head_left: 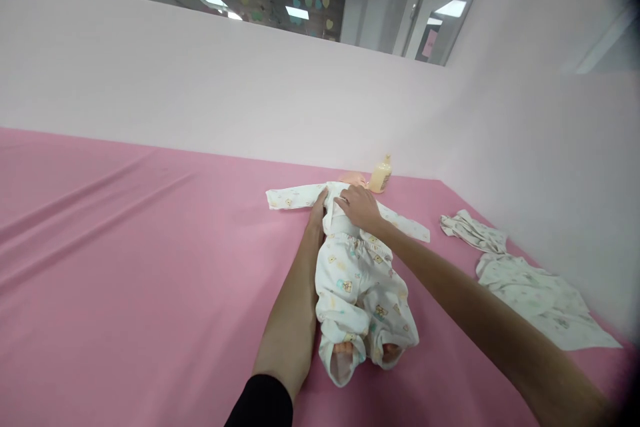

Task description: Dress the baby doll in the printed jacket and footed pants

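Observation:
A baby doll (pixel 357 290) in white printed pyjamas lies on its back on the pink sheet (pixel 125 247), feet toward me. My left hand (pixel 317 210) lies along the doll's left side at the chest, fingers stretched against the white top (pixel 295 197). My right hand (pixel 359 207) rests palm down on the doll's chest, fingers curled onto the fabric. The doll's head is mostly hidden behind my hands. The top's sleeves spread out to both sides.
A small yellow bottle (pixel 381 175) stands just beyond the doll's head by the pink wall. Two loose white printed garments (pixel 530 283) lie on the sheet at the right. Pale pink walls enclose the far and right sides.

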### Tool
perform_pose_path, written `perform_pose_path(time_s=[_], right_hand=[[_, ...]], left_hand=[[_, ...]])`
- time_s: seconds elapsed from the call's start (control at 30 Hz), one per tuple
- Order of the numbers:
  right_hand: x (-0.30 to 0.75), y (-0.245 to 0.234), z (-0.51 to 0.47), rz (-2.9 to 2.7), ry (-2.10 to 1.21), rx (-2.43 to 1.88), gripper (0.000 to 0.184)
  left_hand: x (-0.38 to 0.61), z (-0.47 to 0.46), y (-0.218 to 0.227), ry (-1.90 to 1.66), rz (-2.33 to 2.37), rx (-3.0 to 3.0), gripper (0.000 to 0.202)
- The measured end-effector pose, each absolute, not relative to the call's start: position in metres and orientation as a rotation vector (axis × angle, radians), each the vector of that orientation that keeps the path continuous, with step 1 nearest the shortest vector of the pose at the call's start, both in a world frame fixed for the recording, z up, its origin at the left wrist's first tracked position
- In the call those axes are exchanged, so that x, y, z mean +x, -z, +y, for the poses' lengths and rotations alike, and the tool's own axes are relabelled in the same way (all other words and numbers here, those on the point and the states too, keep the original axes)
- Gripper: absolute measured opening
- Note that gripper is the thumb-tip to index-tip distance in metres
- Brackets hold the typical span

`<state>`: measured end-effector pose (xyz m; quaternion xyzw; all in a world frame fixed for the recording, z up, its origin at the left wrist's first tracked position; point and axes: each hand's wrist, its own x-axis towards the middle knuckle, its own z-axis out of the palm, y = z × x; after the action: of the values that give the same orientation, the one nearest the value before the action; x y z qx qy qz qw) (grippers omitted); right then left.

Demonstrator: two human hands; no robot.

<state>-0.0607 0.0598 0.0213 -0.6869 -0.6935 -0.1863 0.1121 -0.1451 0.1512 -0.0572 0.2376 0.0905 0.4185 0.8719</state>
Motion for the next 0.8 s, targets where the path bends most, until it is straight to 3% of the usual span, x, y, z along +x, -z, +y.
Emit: perform_pose_path(time_s=[0.2, 0.4, 0.53, 0.6, 0.8], right_hand=[[-0.06, -0.038, 0.112, -1.623, 0.425, -2.214, 0.031], [-0.059, -0.042, 0.108, -1.499, 0.279, -2.192, 0.029], [-0.048, -0.027, 0.046, -1.708, 0.311, -2.064, 0.058], [-0.038, -0.021, 0.008, -1.858, 0.339, -2.023, 0.064], [-0.015, -0.013, -0.036, -1.814, 0.06, -2.335, 0.044]], left_hand=[[-0.146, 0.153, 0.06, -0.864, 0.168, 0.6, 0.049], [-0.144, 0.153, 0.062, -0.847, 0.209, 0.711, 0.033], [-0.14, 0.156, 0.065, -0.892, 0.293, 0.659, 0.022], [-0.138, 0.158, 0.066, -0.944, 0.349, 0.609, 0.019], [-0.136, 0.161, 0.066, -1.022, 0.437, 0.548, 0.015]])
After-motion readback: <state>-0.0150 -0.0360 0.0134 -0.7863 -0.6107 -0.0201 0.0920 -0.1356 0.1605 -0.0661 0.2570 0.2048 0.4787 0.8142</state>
